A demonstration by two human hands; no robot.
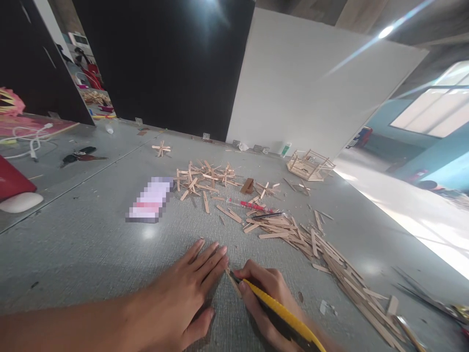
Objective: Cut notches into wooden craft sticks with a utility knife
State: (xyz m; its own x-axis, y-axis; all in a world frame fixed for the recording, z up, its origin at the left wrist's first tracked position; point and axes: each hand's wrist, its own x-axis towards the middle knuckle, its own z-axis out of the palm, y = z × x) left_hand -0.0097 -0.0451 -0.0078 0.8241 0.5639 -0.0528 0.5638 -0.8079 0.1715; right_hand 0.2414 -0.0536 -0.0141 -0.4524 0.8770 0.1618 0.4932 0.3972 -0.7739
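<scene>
Grey tabletop point(91, 244): left hand point(183, 298) flat, right hand point(262, 298) gripping yellow knife point(282, 318).

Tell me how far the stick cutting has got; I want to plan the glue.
Done: star-shaped stick pieces and a stick frame lie finished. In hand: the left hand pins one stick while the right hand cuts it with a yellow knife. Left: a long heap of loose sticks.

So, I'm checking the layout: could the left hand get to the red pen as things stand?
Probably yes. The left hand lies flat on the table, holding nothing, and bare tabletop runs toward the red pen; only a few loose sticks lie near it.
</scene>
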